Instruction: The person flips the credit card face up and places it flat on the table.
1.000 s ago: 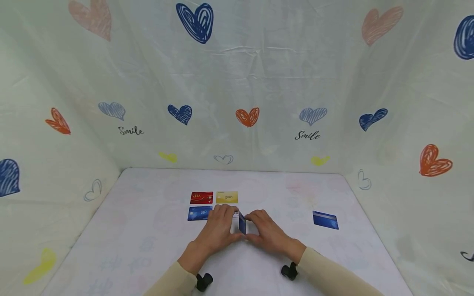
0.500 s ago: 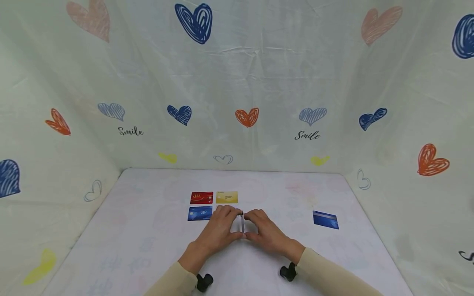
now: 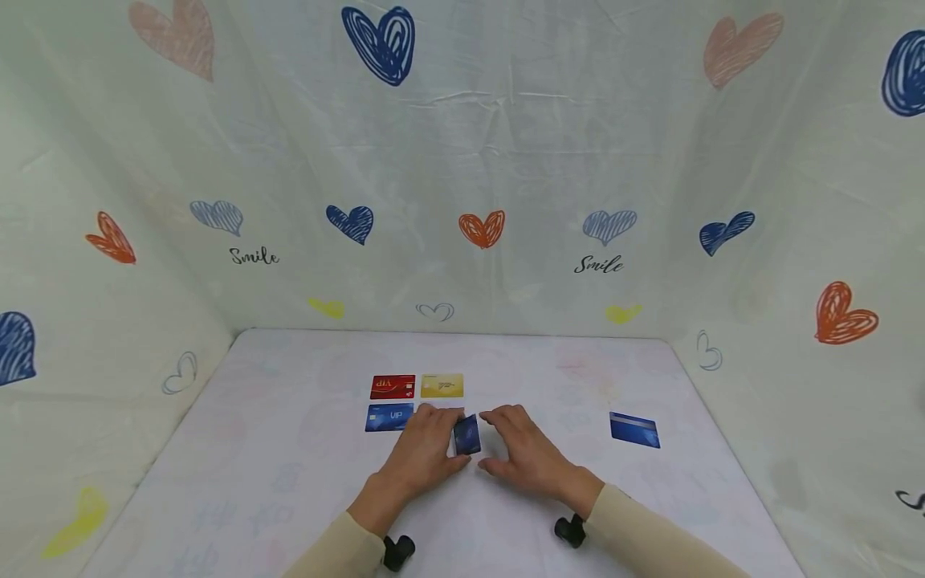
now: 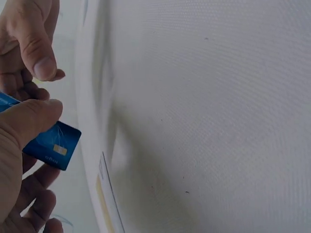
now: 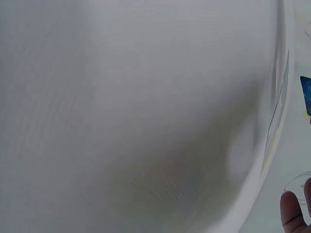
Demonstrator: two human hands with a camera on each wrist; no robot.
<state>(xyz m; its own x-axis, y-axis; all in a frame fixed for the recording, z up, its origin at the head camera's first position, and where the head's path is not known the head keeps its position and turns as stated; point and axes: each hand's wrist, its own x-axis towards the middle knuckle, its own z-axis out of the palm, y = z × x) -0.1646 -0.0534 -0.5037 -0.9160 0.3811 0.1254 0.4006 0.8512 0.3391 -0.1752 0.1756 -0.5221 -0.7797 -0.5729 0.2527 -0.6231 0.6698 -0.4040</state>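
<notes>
A dark blue chip card (image 3: 467,435) is upright above the white table. My left hand (image 3: 422,449) pinches it, and in the left wrist view the left thumb (image 4: 36,116) lies across the card's face, with a gold chip (image 4: 60,149) showing near one end. To the right of the card and apart from it, my right hand (image 3: 531,457) holds nothing; its thumb and fingers are spread. In the right wrist view only the right fingertips (image 5: 291,208) show at the edge. Behind the left hand lies a blue VIP card (image 3: 389,417), partly covered.
A red VIP card (image 3: 393,387) and a gold card (image 3: 442,385) lie side by side beyond the left hand. Another blue card (image 3: 634,430), stripe side up, lies far to the right on the table (image 3: 303,482). A curtain with printed hearts (image 3: 482,229) surrounds the table's back and sides.
The card, which both hands were touching, has turned from edge-on to show its dark blue face. My right hand has let go and moved slightly right; the left still grips it.
</notes>
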